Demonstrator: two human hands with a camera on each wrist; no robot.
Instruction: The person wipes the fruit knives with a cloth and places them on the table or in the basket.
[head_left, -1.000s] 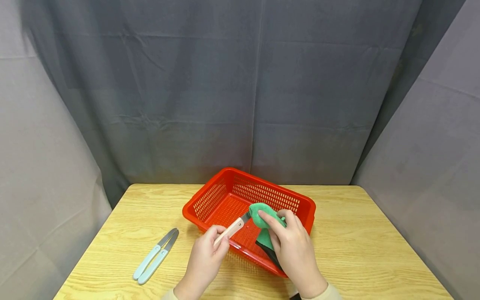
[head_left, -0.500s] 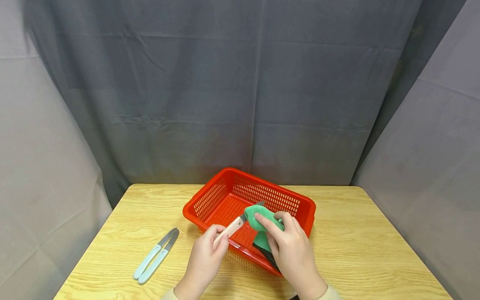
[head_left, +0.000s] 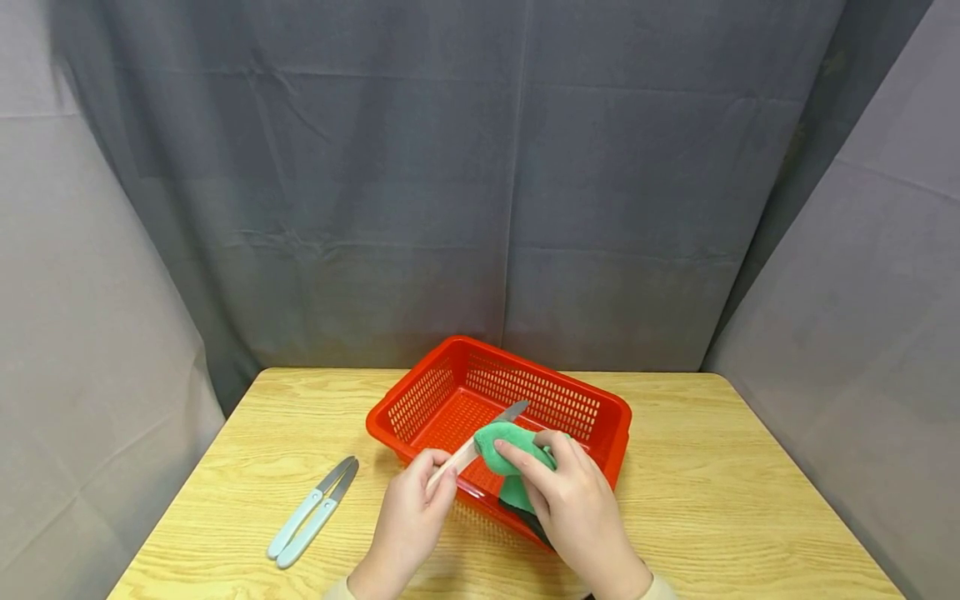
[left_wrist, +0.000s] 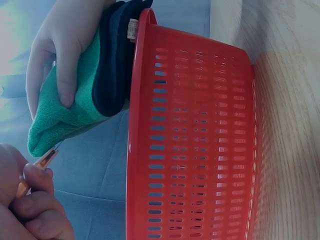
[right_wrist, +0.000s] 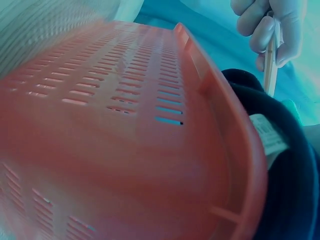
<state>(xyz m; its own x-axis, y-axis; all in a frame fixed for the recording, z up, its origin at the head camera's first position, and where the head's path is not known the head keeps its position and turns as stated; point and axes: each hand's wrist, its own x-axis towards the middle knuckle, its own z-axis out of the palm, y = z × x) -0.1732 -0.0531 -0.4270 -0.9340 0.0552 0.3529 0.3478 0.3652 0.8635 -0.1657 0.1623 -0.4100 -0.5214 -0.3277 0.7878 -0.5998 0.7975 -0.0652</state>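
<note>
In the head view my left hand (head_left: 414, 507) grips the pale pink handle of a knife (head_left: 514, 411), its blade tip pointing up and to the right over the basket. My right hand (head_left: 577, 508) pinches a green cloth (head_left: 510, 447) with a dark underside, folded around the knife where blade and handle meet. Blade shows beyond the cloth; the part under it is hidden. The left wrist view shows the cloth (left_wrist: 65, 107) touching the knife close to the left fingers. A white tag (right_wrist: 268, 134) on the cloth's dark side appears in the right wrist view.
Beneath both hands stands a red perforated plastic basket (head_left: 495, 350) on the wooden table (head_left: 720, 483). Two knives with light blue handles (head_left: 303, 521) lie side by side to its left. Grey curtain (head_left: 375, 183) hangs behind the table.
The right hand and cloth have slid down and left along the knife, from the blade toward the handle. More of the blade tip now shows. The left hand has stayed in place.
</note>
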